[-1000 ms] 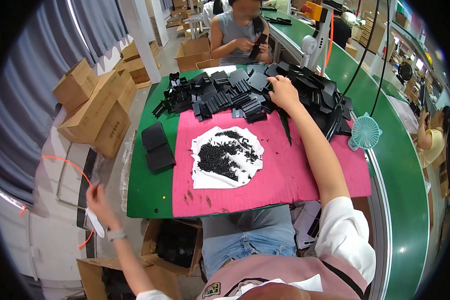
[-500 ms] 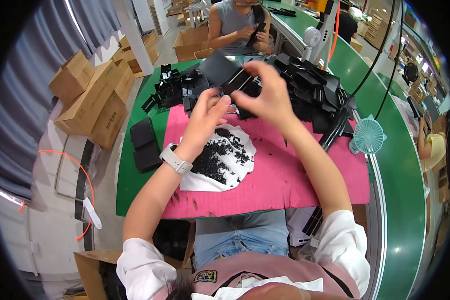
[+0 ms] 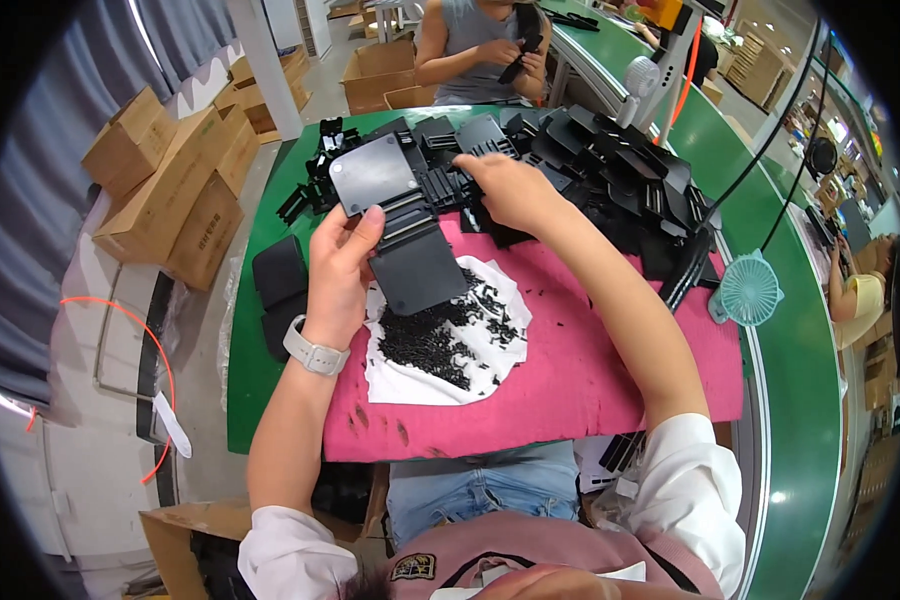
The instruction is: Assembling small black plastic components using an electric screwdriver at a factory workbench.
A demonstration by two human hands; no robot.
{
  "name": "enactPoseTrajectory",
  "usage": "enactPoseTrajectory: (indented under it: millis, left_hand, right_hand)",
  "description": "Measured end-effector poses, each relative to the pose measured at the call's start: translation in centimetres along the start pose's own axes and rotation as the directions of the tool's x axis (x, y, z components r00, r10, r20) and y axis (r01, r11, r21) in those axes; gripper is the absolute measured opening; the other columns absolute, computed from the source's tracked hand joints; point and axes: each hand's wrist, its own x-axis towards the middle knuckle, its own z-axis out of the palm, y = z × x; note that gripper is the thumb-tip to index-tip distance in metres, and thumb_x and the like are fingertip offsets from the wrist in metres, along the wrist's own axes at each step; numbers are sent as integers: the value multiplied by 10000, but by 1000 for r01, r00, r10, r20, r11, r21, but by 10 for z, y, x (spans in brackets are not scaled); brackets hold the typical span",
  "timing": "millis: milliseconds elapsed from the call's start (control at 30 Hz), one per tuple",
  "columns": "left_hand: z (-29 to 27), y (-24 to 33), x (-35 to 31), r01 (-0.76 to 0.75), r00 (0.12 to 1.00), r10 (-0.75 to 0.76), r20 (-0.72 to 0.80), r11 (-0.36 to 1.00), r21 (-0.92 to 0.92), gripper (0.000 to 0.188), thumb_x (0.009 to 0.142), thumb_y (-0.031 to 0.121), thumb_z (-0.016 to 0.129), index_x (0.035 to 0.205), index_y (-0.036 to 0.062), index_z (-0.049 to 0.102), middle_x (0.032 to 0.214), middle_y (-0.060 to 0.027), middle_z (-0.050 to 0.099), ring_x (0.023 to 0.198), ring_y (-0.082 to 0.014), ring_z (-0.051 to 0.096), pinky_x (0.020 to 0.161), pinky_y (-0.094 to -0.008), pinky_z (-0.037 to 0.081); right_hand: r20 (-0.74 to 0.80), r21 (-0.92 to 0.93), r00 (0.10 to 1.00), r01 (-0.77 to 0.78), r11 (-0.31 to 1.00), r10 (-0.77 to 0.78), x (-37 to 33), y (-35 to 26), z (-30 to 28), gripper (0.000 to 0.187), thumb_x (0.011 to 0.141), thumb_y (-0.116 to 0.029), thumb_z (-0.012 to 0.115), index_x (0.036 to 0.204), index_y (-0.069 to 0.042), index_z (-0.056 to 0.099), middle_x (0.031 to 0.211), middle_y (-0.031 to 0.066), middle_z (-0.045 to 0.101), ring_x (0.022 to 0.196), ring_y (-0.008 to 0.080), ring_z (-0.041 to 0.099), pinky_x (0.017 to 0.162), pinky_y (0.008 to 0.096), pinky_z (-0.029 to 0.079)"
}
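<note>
My left hand (image 3: pixel 338 262) is closed on the edge of a black two-panel hinged plastic piece (image 3: pixel 420 268), its thumb on top near the ribbed middle. The piece is tilted, one panel up and left, the other over the white cloth (image 3: pixel 410 388). Many tiny black parts (image 3: pixel 425 350) lie heaped on that cloth. My right hand (image 3: pixel 515 192) is at the near edge of the pile, next to some ribbed black plastic parts (image 3: pixel 442 188). Its fingers are bent down and partly hidden, so what they hold I cannot make out.
A heap of black plastic panels (image 3: pixel 610 170) covers the table's far side. A black folded piece (image 3: pixel 280 275) rests at the left. A pink mat (image 3: pixel 590 370) lies on the green table. A teal fan (image 3: pixel 750 288) stands right. Across the table, a person (image 3: pixel 480 50) handles a black part.
My hands have moved apart. The left has brought the hinged piece lower and nearer, unfolded flat into view; the right has turned down toward the black parts.
</note>
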Motion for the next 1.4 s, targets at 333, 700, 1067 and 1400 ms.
enactPoseTrajectory:
  millis: [333,700,1067,1400]
  left_hand:
    - [9,2,-7,5,1000,-5,-1,993,-121,319,903,218,622,1137,11,557,1007,-51,627,865,-103,585,760,-250,465]
    - [10,-9,-9,-33,992,34,119,999,-16,361,876,302,662,1115,47,573,875,34,569,744,-25,485,627,-177,389]
    - [8,-20,-9,20,989,-13,150,999,-39,423,855,289,691,1159,27,557,1014,-31,605,858,-62,545,735,-212,446]
    - [12,-18,-11,65,991,-48,126,990,-129,400,877,248,665,1175,16,536,1051,-56,613,896,-91,585,749,-229,481]
  right_hand:
    - [-227,130,970,113,985,-81,-7,-19,-29,368,708,-48,668,1066,-72,592,860,107,649,866,263,627,691,350,521]
    - [-147,706,972,233,668,-184,-26,-56,-61,232,823,-44,610,1031,-87,704,840,15,538,761,117,541,656,263,447]
    - [174,938,983,-146,313,-65,-26,-53,-43,215,839,-107,621,1034,-69,705,822,-6,472,772,90,461,663,217,395]
    - [-212,809,966,258,529,-146,-23,-54,-21,237,769,-124,670,1000,-119,722,1046,76,502,958,193,500,806,286,430]
